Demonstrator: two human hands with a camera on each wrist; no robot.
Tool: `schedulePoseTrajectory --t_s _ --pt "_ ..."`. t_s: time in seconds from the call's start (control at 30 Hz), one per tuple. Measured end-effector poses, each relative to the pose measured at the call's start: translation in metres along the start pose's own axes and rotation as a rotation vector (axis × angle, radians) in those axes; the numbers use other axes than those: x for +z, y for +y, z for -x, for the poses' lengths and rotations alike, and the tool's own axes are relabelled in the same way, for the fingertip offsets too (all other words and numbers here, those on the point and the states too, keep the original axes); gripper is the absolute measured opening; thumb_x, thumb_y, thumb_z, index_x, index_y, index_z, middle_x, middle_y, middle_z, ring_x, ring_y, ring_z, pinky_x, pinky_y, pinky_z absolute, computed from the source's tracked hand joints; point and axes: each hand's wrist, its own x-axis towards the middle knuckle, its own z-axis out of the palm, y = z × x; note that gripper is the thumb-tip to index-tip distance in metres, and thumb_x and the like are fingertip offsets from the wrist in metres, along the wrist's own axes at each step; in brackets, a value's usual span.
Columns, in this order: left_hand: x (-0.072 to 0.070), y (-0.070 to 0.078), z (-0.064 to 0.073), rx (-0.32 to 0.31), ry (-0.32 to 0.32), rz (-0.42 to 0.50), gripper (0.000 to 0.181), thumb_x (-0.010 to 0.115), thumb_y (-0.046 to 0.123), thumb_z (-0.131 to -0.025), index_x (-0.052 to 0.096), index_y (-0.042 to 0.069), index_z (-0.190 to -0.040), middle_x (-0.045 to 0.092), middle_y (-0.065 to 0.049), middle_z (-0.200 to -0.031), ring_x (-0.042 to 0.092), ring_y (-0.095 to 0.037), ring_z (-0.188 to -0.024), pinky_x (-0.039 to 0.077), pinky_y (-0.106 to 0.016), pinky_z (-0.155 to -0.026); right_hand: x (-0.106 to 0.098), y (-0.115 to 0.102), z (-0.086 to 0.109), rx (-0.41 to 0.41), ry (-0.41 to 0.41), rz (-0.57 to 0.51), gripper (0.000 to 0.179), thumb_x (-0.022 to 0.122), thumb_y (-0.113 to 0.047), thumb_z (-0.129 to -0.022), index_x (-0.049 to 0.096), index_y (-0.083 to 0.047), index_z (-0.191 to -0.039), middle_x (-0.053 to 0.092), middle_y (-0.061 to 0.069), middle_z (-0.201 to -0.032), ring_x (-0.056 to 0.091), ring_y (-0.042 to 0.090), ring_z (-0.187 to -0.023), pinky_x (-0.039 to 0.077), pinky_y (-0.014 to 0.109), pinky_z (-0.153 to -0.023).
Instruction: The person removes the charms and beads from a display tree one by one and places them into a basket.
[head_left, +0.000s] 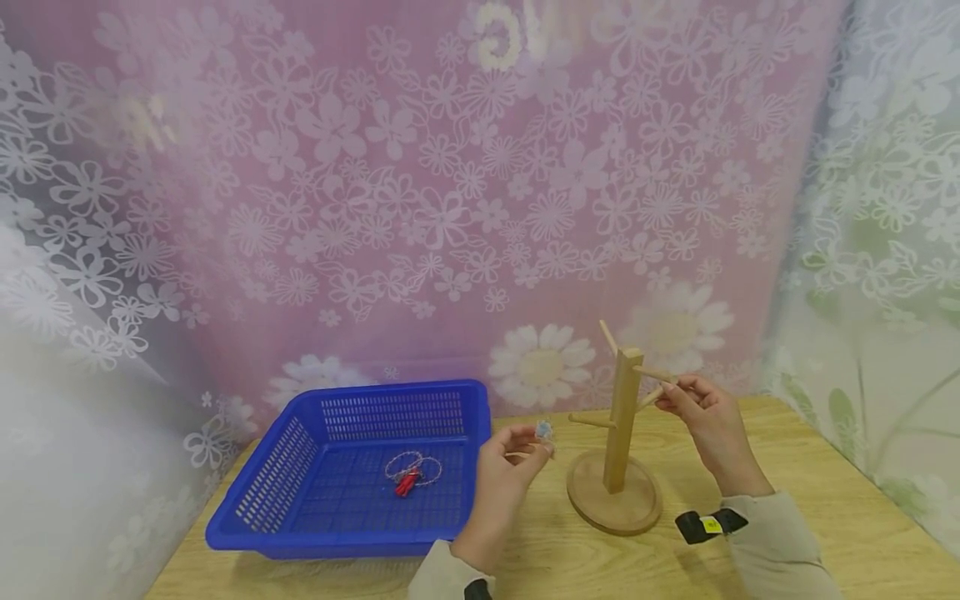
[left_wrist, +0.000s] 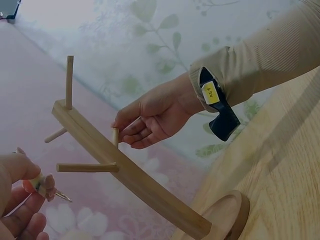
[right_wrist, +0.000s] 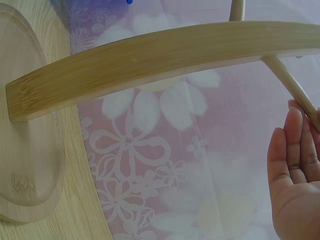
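My left hand (head_left: 506,471) pinches a small pale-blue charm (head_left: 543,430) between thumb and fingers, left of a wooden peg stand (head_left: 618,425). In the left wrist view, a thin metal clasp (left_wrist: 63,196) sticks out from the charm, and its other parts look yellowish and pink. The stand is upright on a round base (head_left: 581,496), with several bare pegs angled off its post. On the stand's right side, my right hand (head_left: 708,425) holds the end of a peg (right_wrist: 295,92) between thumb and fingertips.
A blue plastic basket (head_left: 345,546) stands at the left on the wooden table (head_left: 547,567). Inside it lies a red trinket (head_left: 407,482) with looped, patterned cords. Behind the table hangs a pink flowered curtain (head_left: 450,333).
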Motion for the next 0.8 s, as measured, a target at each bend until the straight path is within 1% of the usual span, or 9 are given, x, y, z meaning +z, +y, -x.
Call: schedulePoseTrajectory --t_s 0.07,0.17,0.33,0.47,0.6,0.8 --pt "-0.003 0.001 -0.001 -0.009 0.000 -0.003 0.025 0.074 0.010 -0.076 0.067 0.006 -0.100 0.066 -0.003 -0.091 0.056 -0.009 -0.080 0.045 -0.024 -0.071 0.000 0.000 0.000 -0.001 0.000 -0.001 0.008 0.054 -0.002 -0.094 0.059 -0.008 -0.091 0.068 -0.004 -0.080 0.065 0.007 -0.076 0.051 0.017 -0.075" --pt "-0.009 0.002 -0.002 -0.006 0.003 -0.007 0.026 0.074 0.009 -0.076 0.067 0.005 -0.101 0.067 -0.004 -0.092 0.056 -0.009 -0.080 0.045 -0.024 -0.072 0.000 0.001 -0.001 -0.002 -0.002 -0.008 0.009 0.054 -0.001 -0.094 0.060 -0.008 -0.090 0.068 -0.004 -0.080 0.066 0.007 -0.076 0.051 0.018 -0.075" --pt "-0.020 0.007 -0.004 0.023 0.005 -0.034 0.025 0.074 0.010 -0.077 0.066 0.005 -0.101 0.067 -0.005 -0.093 0.055 -0.010 -0.081 0.045 -0.025 -0.073 -0.002 0.002 -0.001 -0.003 -0.001 -0.011 0.010 0.054 -0.001 -0.094 0.060 -0.008 -0.090 0.069 -0.004 -0.079 0.066 0.007 -0.075 0.051 0.017 -0.075" --pt "-0.032 0.010 -0.006 0.031 0.000 -0.067 0.024 0.074 0.012 -0.079 0.066 0.005 -0.101 0.066 -0.005 -0.095 0.054 -0.012 -0.085 0.045 -0.025 -0.074 -0.002 0.003 -0.001 -0.005 -0.002 -0.004 0.010 0.054 -0.001 -0.094 0.060 -0.008 -0.090 0.069 -0.004 -0.080 0.066 0.007 -0.075 0.051 0.017 -0.075" --pt "-0.045 0.011 -0.007 0.022 -0.008 -0.095 0.025 0.073 0.014 -0.080 0.066 0.006 -0.102 0.065 -0.004 -0.096 0.055 -0.013 -0.088 0.044 -0.025 -0.075 -0.001 0.003 -0.002 -0.006 -0.002 -0.008 0.011 0.054 -0.001 -0.094 0.060 -0.008 -0.090 0.069 -0.004 -0.079 0.066 0.007 -0.075 0.051 0.017 -0.075" --pt "-0.065 0.014 -0.009 0.022 0.000 -0.154 0.027 0.074 0.016 -0.080 0.066 0.005 -0.103 0.066 -0.005 -0.097 0.057 -0.014 -0.090 0.043 -0.026 -0.076 0.000 0.001 -0.001 -0.007 -0.004 -0.021 0.013 0.054 -0.001 -0.094 0.061 -0.010 -0.089 0.068 -0.004 -0.078 0.066 0.007 -0.074 0.052 0.018 -0.074"
